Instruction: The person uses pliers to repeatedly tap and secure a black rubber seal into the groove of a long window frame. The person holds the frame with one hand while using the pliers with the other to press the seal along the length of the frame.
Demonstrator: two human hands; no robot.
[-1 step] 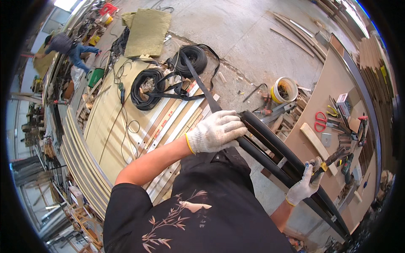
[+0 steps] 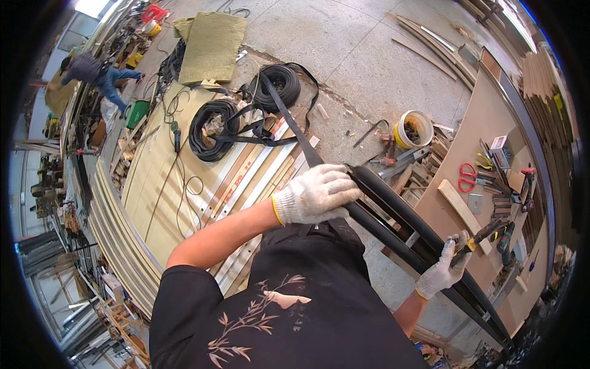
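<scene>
My left hand (image 2: pixel 321 194), in a whitish work glove, is closed round a flat black rubber strip (image 2: pixel 295 126) at the near end of a long black frame (image 2: pixel 393 243). Back from that hand, the strip runs to a black coil (image 2: pixel 284 86) on the floor side. The frame's parallel dark bars slant down to the lower right. Beside the frame's outer bar, my gloved right hand (image 2: pixel 441 273) grips a yellow-and-black-handled tool (image 2: pixel 472 243) with a dark head. Its exact kind I cannot make out. The left fingertips rest against the bar.
A second black coil (image 2: pixel 212 129) lies on pale panels (image 2: pixel 157 190). Rightward are a white bucket (image 2: pixel 405 138) and a brown board (image 2: pixel 458 160) carrying red-handled scissors (image 2: pixel 467 177) and a wood block (image 2: pixel 461 209). Far left, another person (image 2: pixel 92 69) bends over.
</scene>
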